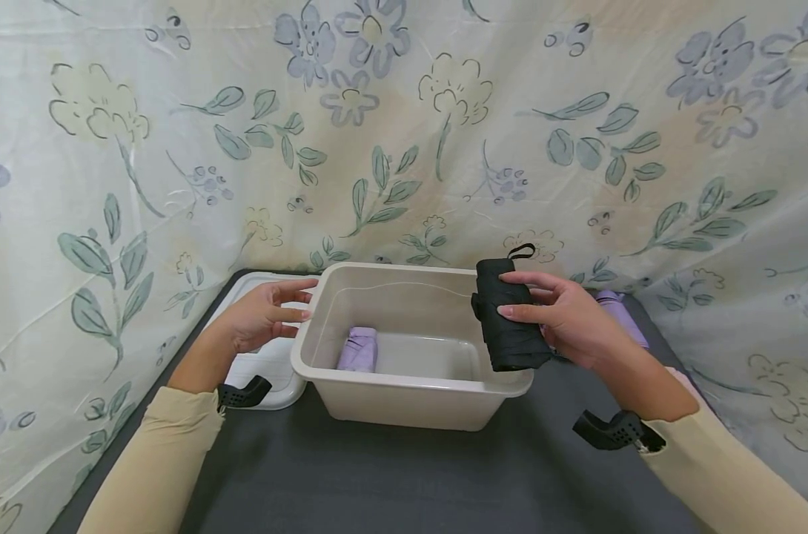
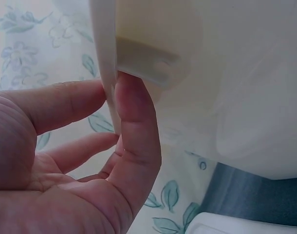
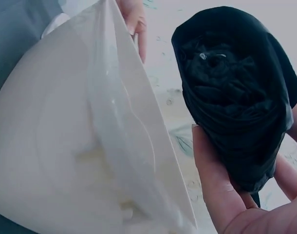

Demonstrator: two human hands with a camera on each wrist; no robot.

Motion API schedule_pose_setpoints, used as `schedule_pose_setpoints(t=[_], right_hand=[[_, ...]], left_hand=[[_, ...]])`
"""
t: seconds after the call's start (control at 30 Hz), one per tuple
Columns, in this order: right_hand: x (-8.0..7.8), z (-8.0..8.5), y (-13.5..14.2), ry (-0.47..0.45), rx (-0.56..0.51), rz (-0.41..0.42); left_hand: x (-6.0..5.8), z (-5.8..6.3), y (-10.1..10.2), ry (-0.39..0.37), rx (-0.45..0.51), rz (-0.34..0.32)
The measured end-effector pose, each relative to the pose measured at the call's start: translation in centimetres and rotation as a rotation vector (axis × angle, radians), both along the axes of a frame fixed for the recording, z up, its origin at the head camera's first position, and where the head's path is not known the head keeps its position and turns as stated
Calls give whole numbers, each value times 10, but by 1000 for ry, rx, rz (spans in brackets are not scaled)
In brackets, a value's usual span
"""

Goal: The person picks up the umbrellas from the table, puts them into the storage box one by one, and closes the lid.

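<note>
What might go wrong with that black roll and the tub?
The right hand holds the black roll near the right end of the tub, so the roll might bump the tub or drop outside. The left hand pinches the tub's opposite edge, so a tug could shift it. A purple bundle lies inside; the roll might land on it.

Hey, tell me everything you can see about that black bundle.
The bundle is a thick black roll of what looks like thin, slightly shiny fabric, with coiled folds at one end and a small loop at its top. It is held nearly upright, leaning slightly, in the right hand. In the head view it overlaps the bin's right end; the right wrist view shows them apart.
</note>
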State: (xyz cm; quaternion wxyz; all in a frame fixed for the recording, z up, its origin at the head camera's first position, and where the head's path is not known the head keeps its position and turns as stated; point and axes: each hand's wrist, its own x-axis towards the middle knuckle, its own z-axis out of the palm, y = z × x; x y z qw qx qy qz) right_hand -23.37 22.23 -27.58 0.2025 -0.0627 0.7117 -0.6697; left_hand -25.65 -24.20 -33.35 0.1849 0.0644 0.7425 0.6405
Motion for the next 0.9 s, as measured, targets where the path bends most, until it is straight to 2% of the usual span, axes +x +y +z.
schedule_pose_setpoints(t=[0.33, 0.7, 0.9], right_hand=[[-15, 8, -40, 19, 71, -5], [-41, 12, -80, -83, 103, 71], [-58, 9, -102, -141, 125, 94]], left_hand=[[4, 0, -2, 9, 16, -13], [0, -3, -4, -11, 28, -21], [-1, -1, -2, -12, 15, -38]])
